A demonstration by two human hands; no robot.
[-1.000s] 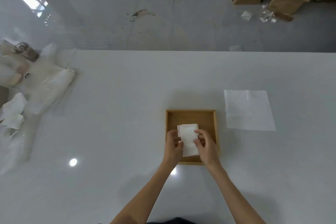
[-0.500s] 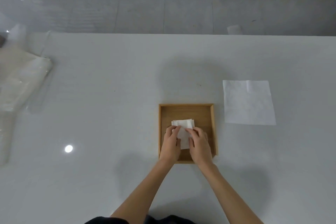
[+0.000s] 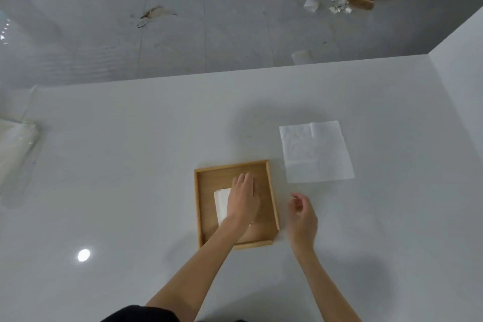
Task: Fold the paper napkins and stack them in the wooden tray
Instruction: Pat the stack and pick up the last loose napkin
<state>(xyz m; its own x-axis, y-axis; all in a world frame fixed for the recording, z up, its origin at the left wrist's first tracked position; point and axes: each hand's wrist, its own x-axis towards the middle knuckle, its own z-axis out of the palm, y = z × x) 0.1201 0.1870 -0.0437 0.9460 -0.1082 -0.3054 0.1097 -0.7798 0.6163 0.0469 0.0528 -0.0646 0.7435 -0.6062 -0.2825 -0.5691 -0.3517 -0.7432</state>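
Left hand [image 3: 243, 201]: bare, uncovered to the wrist.
Right hand [image 3: 303, 219]: bare, uncovered to the wrist.
Left forearm [image 3: 193, 277]: bare down to the lower frame edge.
Right forearm [image 3: 324, 285]: bare likewise.
Garment [image 3: 141, 314]: black fabric, plain, a rounded patch at the bottom edge; kind could not be told.

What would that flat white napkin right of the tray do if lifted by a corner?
The unfolded napkin would probably droop limply: it looks thin, with soft creases and wrinkles. It is likely very light for its spread. Pushed across the table, it may bunch rather than slide.
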